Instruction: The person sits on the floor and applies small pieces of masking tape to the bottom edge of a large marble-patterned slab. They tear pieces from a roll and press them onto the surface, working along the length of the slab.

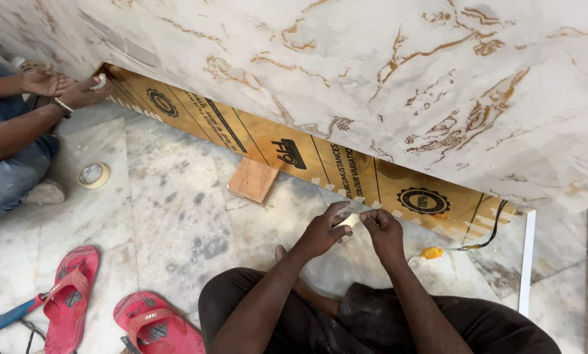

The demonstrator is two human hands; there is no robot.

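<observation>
My left hand [322, 231] and my right hand [381, 231] meet in front of me and pinch a small pale strip of tape [347, 221] between their fingertips. They hover just before the lower edge of a yellow-brown printed board [346, 172], which carries a row of small tape pieces along its bottom. A large marble-patterned sheet [372, 72] covers the board above. I sit on the floor with my knees bent.
A small wooden block [254, 179] props the board. A tape roll [94, 175] lies on the marble floor. Another person's hands [64, 87] work at the board's left end. Red sandals [71, 298], a blue-handled tool [15, 313], a black cable with an orange end [433, 252] and a white strip [526, 262] lie nearby.
</observation>
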